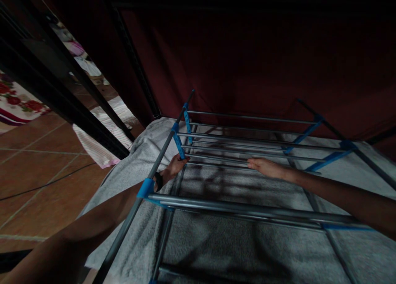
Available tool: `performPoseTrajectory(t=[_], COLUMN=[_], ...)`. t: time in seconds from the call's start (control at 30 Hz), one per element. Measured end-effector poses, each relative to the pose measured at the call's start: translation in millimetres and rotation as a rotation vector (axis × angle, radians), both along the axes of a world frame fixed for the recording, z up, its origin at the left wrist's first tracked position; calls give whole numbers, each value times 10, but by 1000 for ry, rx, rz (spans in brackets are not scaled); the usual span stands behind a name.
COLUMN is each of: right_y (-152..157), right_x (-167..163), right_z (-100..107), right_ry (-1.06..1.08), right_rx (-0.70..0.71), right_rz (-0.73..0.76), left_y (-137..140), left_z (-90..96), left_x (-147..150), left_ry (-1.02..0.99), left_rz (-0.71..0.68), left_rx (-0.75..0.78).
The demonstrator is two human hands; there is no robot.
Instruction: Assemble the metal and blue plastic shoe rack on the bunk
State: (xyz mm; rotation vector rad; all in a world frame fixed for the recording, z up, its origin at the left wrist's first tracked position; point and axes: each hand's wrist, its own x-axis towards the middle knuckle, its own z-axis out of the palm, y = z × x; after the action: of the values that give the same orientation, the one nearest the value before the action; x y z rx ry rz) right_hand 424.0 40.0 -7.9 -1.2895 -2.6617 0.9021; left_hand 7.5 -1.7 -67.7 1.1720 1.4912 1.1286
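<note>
A rack of grey metal tubes (238, 201) with blue plastic joints lies on a grey, fleecy blanket (213, 189). At its left side, my left hand (177, 165) is closed at the lower end of a blue plastic bracket (178, 146), with a dark band on the wrist. Farther right, my right hand (262, 167) pinches a thin metal rod (219, 159) partway along its length. That rod runs from near the left bracket toward a blue bracket (326, 160) on the right. My fingers partly hide both grips.
Behind the rack hangs a dark red cloth (247, 61). Dark metal posts (89, 96) stand at the left. Beyond them, a striped cloth (107, 137) and a black cable (46, 185) lie on the tiled floor (40, 164), near a flowered cloth (18, 100).
</note>
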Motion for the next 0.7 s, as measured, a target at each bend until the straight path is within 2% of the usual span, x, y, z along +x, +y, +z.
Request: performPoseTrajectory(t=[0.23,0.47,0.7], right_y=[-6,35,22], right_x=[-8,23,42], right_z=[24,-90,-52], right_ry=[-16,27,15], right_rx=[-25,-68,-61], right_rz=[0,-80,-38], left_y=[8,44,23], left_z=[-26,-83,-44], left_x=[-5,-11,-2], left_ry=[-22,-39,-40], left_rz=[-9,8,15], left_rx=[7,36,12])
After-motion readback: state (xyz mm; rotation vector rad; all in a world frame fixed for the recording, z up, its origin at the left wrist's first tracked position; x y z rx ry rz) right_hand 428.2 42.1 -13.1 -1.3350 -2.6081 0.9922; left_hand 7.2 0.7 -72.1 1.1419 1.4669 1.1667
